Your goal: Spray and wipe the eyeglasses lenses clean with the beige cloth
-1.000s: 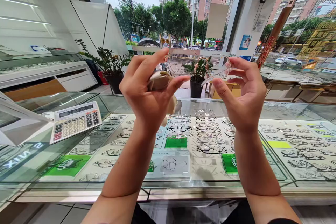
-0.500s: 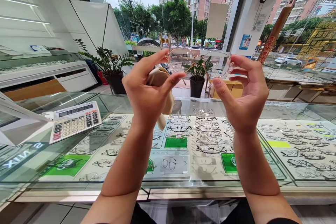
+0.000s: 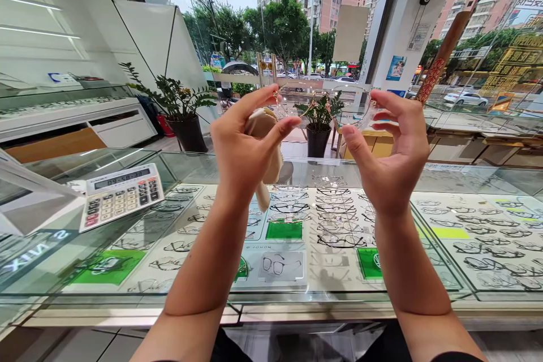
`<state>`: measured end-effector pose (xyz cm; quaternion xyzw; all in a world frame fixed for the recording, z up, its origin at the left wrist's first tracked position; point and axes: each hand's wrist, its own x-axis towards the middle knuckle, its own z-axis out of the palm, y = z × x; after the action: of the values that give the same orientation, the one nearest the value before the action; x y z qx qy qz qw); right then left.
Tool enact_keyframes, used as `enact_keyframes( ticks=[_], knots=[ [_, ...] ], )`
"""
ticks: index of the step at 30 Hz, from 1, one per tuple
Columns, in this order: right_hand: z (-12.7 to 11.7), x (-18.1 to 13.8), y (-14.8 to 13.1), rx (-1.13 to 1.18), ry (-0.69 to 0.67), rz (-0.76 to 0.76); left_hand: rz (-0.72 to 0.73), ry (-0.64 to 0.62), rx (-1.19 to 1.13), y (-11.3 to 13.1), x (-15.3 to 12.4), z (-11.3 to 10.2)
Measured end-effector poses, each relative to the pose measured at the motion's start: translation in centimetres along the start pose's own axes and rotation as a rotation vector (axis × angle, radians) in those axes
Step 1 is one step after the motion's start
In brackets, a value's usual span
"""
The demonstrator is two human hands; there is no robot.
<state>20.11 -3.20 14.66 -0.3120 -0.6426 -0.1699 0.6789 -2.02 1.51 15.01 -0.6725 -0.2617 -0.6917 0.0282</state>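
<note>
I hold a pair of thin gold-rimmed glasses (image 3: 322, 103) up in front of me, above a glass display counter (image 3: 139, 271). My left hand (image 3: 244, 150) pinches the left end of the frame between forefinger and thumb, with a beige cleaning cloth (image 3: 265, 147) tucked in the palm and hanging down. My right hand (image 3: 392, 150) grips the right end of the frame with its fingertips, thumb pointing toward the lens. The lenses are clear and hard to see against the window.
Under the counter glass lie several rows of glasses on trays with green cards (image 3: 284, 230). A calculator (image 3: 121, 195) rests on the counter at the left. Potted plants (image 3: 180, 104) stand behind, before large shop windows. Another glass case (image 3: 487, 220) runs to the right.
Both hands have turned the glasses from tilted to level and spread across. My left hand shifted slightly right and down; the cloth now hangs from its palm.
</note>
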Motion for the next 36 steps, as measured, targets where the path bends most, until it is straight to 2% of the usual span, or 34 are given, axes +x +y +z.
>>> enact_keyframes(
  ticks=[6, 10, 14, 17, 22, 25, 28, 32, 36],
  knots=[
    [0.0, 0.2, -0.6, -0.069, 0.049, -0.085, -0.058, -0.07, -0.073, -0.7, 0.4, 0.1],
    [0.1, 0.1, -0.6, -0.085, 0.041, -0.063, -0.08, -0.124, -0.079, -0.8, 0.5, 0.1],
    [0.1, 0.1, -0.6, -0.08, 0.046, -0.098, -0.076, -0.128, -0.068, -0.8, 0.5, 0.1],
    [0.1, 0.0, -0.7, -0.095, 0.029, -0.067, -0.091, -0.133, -0.067, -0.7, 0.5, 0.3],
    [0.2, 0.0, -0.7, -0.113, 0.034, -0.043, -0.087, -0.071, -0.064, -0.5, 0.1, 0.7],
    [0.3, 0.0, -0.2, -0.052, 0.036, -0.039, -0.044, -0.007, -0.003, -0.1, -0.4, 0.9],
    [0.4, -0.2, 0.5, 0.004, -0.01, 0.031, 0.01, 0.057, 0.064, 0.4, -0.8, 0.8],
    [0.5, -0.4, 1.1, 0.037, -0.046, 0.083, 0.061, 0.059, 0.095, 0.9, -1.1, 0.6],
    [0.6, -0.4, 0.7, 0.023, -0.008, 0.07, 0.068, 0.076, 0.141, 1.0, -1.1, 0.8]
  ],
)
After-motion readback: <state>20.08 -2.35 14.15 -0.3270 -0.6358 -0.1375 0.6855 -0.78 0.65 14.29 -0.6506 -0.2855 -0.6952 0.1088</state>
